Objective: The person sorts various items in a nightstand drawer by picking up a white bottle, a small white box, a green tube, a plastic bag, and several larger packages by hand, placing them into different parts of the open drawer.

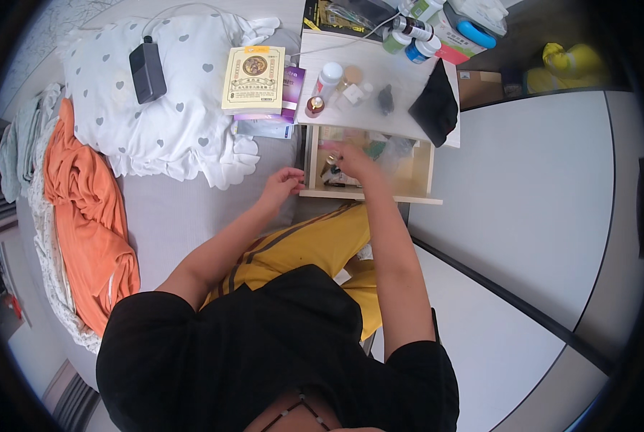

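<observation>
A pale wooden drawer (421, 170) is pulled out below a white bedside cabinet top. Inside it, my right hand (354, 163) has its fingertips closed around a small gold-capped bottle (332, 159). Small packets and other items lie beneath that hand, partly hidden by it. Behind it are a green item (376, 149) and a crumpled clear plastic bag (399, 148). Just left of the drawer's front corner is my left hand (283, 186), holding nothing, its fingers loosely bent and apart. Whether its fingertips touch the drawer side, I cannot tell.
On the cabinet top (370, 65) stand a white bottle (330, 75), a dropper bottle (315, 106), a black cloth (438, 105) and several supplement bottles. A yellow box (254, 81) and a black power bank (148, 73) rest on the bed side. White cabinet doors (521, 178) flank the right.
</observation>
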A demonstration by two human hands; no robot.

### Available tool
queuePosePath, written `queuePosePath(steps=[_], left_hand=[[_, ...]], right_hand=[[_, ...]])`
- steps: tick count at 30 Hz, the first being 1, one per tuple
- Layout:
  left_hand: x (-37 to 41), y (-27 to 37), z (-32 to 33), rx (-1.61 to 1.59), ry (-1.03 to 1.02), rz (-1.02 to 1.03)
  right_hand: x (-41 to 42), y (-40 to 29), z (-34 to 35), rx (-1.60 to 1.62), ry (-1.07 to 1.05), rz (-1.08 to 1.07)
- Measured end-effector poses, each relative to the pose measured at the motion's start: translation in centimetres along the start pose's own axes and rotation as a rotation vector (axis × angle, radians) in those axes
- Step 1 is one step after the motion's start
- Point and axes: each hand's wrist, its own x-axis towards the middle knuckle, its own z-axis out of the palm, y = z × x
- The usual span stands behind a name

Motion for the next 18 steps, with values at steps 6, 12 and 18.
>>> queuePosePath(steps=[6,12,18], left_hand=[[0.1,0.7,0.6,-0.021,0.015,-0.022],[0.9,0.2,0.5,-0.017,0.020,-0.042],[1.2,0.7,0.6,0.006,-0.008,-0.025]], right_hand=[[-0.1,1.0,2.3,0.085,0.428,0.115],[-3.6,2.7,4.4,0.142,0.299,0.464],[-3.8,3.0,5.2,0.150,0.338,0.477]])
